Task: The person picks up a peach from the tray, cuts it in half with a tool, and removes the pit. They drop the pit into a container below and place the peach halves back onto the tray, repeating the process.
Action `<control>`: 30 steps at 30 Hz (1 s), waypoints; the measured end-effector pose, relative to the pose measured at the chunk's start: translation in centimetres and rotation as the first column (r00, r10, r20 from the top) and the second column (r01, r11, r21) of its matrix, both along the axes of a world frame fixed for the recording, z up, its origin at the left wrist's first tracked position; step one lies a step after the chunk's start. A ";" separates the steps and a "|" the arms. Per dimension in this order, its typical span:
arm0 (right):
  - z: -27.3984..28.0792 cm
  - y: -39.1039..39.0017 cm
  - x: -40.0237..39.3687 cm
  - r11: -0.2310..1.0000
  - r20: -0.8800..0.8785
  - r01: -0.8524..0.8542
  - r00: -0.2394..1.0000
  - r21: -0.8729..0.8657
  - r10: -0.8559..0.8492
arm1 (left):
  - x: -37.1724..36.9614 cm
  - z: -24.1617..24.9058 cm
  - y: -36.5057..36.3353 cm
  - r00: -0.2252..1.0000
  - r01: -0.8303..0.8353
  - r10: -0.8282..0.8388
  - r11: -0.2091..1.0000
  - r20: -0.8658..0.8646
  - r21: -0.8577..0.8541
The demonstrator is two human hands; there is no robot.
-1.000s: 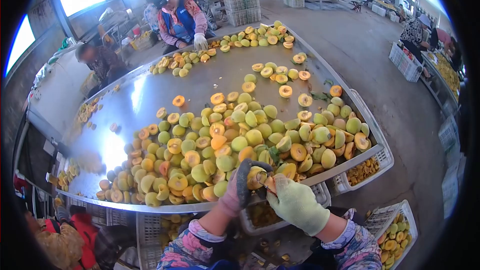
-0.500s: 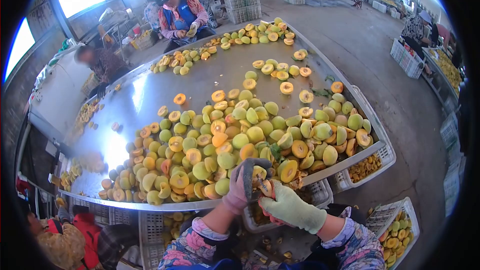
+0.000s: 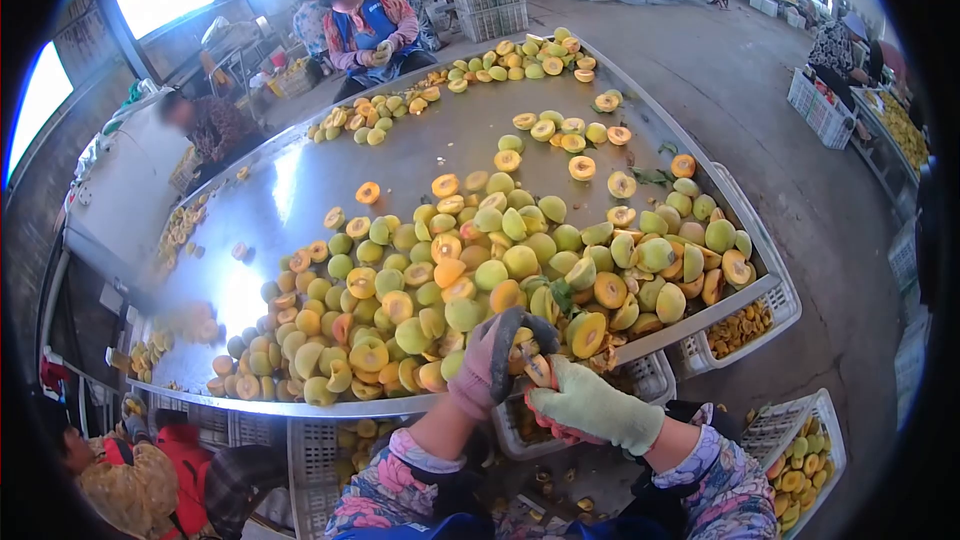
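Observation:
Over the near edge of a metal table [image 3: 400, 406], my two gloved hands are close together. My left hand [image 3: 488, 358], in a pink and dark grey glove, is closed around a peach half [image 3: 524, 342]. My right hand [image 3: 600, 405], in a pale green glove, is closed on a thin metal tool [image 3: 530, 356] whose tip meets the fruit; its handle is hidden. Orange flesh [image 3: 540, 372] shows by the right fingertips. Just beyond the hands lies a large heap of halved peaches [image 3: 463, 314], green-yellow skinned with orange flesh, some cut side up.
Plastic crates stand below the table: one with cut fruit [image 3: 740, 332] at the right, another with peach halves [image 3: 800, 470] at lower right. A co-worker [image 3: 375, 25] sits at the far edge; other people are at the left and lower left. Stacked crates [image 3: 490, 8] stand behind.
The view has shifted slightly, so the table and fruit sit a little further right. My hands stay together on the peach half, with only a slight change in position.

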State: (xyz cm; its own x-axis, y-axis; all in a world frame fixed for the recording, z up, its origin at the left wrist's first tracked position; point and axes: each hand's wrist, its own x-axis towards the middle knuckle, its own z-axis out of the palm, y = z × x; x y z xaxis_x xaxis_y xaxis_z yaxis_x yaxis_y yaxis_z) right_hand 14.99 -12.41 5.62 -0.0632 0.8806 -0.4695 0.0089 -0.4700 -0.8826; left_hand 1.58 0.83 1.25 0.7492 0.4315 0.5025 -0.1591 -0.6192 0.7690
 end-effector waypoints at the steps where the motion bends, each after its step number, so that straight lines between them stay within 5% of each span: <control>1: 0.0 0.1 0.3 0.999 -0.142 -0.010 0.990 -0.032 0.005 | 0.1 -0.2 -0.3 0.992 -0.125 0.122 0.991 0.044 0.056; 2: 0.0 0.1 0.5 0.998 -0.281 -0.024 0.960 -0.061 0.006 | 0.1 -0.2 -0.5 0.991 -0.125 0.123 0.991 0.044 0.056; 4: 0.4 0.0 -0.1 0.998 -0.232 0.001 0.973 -0.056 -0.014 | 0.2 -0.2 -0.9 0.992 -0.125 0.126 0.981 0.000 -0.147; 5: 0.4 -0.2 -0.3 0.998 -0.184 0.027 0.982 -0.051 -0.036 | 0.3 0.0 -0.8 0.992 -0.122 0.123 0.982 -0.002 -0.146; 6: -0.6 -0.3 -0.6 0.998 -0.186 0.029 0.982 -0.052 -0.038 | 0.5 0.2 -0.6 0.991 -0.136 0.136 0.990 0.008 0.028; 7: -2.5 -0.3 -1.0 0.995 0.035 0.039 0.998 0.092 -0.043 | 0.6 0.4 -0.4 0.989 -0.148 0.147 0.969 0.020 0.200; 8: -3.5 -0.3 -1.1 0.972 0.252 0.018 0.965 0.233 -0.079 | 0.6 0.6 -0.4 0.989 -0.144 0.144 0.969 0.018 0.199; 10: -3.3 -0.4 -1.2 0.973 0.285 0.025 0.954 0.228 -0.091 | 0.4 1.2 -0.6 0.998 -0.050 0.047 0.995 -0.045 -0.088; 12: -2.2 -0.3 -1.2 0.974 0.317 0.030 0.943 0.226 -0.103 | 0.7 0.9 -0.9 0.985 -0.155 0.156 0.988 -0.067 0.023; 14: 0.0 -0.2 -0.8 0.998 -0.134 0.065 0.989 0.025 -0.061 | 1.1 0.3 -1.4 0.959 -0.260 0.271 0.956 -0.076 0.134; 15: -0.2 -0.2 -0.9 0.998 -0.136 0.065 0.989 0.027 -0.060 | 1.3 0.0 -1.6 0.953 -0.303 0.303 0.950 0.005 0.073; 17: -1.0 -0.4 -1.0 0.996 -0.404 0.012 0.913 -0.089 -0.047 | 1.4 0.0 -1.7 0.938 -0.339 0.337 0.941 0.084 0.009; 19: 0.2 -0.5 -0.9 0.999 -0.294 0.043 0.955 -0.002 -0.042 | 1.4 0.6 -1.8 0.971 -0.200 0.226 0.949 0.082 -0.245; 21: 1.0 -0.4 -0.3 0.995 -0.178 0.060 0.983 0.081 -0.045 | 0.9 1.0 -0.5 0.990 -0.097 0.111 0.983 0.084 -0.153; 22: 1.2 -0.4 0.4 1.000 -0.212 -0.004 0.977 -0.024 -0.001 | 0.7 1.1 0.0 0.997 0.011 -0.007 0.999 0.074 -0.053; 24: 1.0 -0.4 1.0 0.989 -0.252 -0.074 0.967 -0.129 0.039 | 0.7 1.0 -0.2 0.998 0.014 -0.006 0.993 0.068 -0.115; 27: -0.1 -0.2 1.1 0.972 -0.492 -0.103 0.871 -0.212 -0.015 | 0.8 1.3 -0.5 1.000 -0.019 0.022 0.989 0.019 -0.146; 29: -0.6 -0.3 1.2 0.950 -0.726 -0.193 0.686 -0.245 -0.048 | 0.9 1.8 -1.2 0.998 -0.065 0.064 0.991 -0.014 -0.116; 30: -0.4 -0.3 1.1 0.950 -0.725 -0.194 0.687 -0.243 -0.045 | 1.1 1.8 -1.7 0.994 -0.092 0.103 0.962 0.028 -0.259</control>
State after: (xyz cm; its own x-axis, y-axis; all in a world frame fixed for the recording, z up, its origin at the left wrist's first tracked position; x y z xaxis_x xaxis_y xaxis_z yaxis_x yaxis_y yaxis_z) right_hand 16.07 -12.72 5.18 -0.5430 0.6955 -0.4706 -0.5206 -0.7185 -0.4613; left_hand 2.64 -0.83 3.04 0.6782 0.6201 0.3943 -0.1421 -0.4159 0.8983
